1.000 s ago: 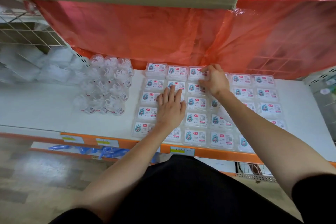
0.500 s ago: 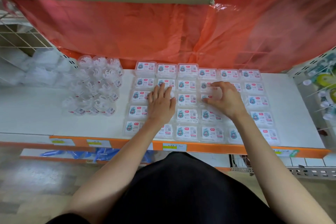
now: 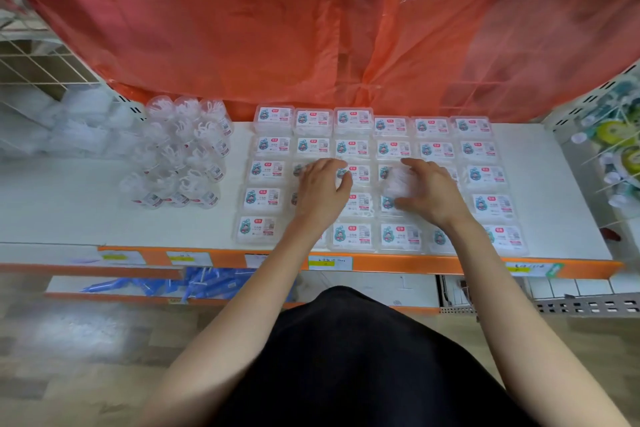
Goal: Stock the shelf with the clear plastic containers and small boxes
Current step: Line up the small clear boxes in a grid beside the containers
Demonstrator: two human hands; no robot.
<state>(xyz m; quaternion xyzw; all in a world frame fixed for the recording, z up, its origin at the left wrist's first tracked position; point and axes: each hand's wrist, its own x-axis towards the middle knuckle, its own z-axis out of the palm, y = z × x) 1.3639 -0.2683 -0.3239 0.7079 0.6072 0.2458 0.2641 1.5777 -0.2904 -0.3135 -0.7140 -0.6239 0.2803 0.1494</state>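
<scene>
The clear plastic containers point(image 3: 180, 156) sat bunched on the white shelf point(image 3: 69, 204) at 9 o'clock of the small boxes point(image 3: 266, 199), stuffed with white loopy bits I couldn't identify, while the boxes lay label-up in a tidy grid, contents too blurry to name. Mid-grid, the left hand point(image 3: 322, 192) rested loose-fingered on a third-row box, and at its 3 o'clock the right hand point(image 3: 431, 192) pinched a blurry clear box point(image 3: 393, 180) between thumb and fingers. I'd seat it square in its slot, edges touching the neighbours, left hand bracing the row so nothing skids.
</scene>
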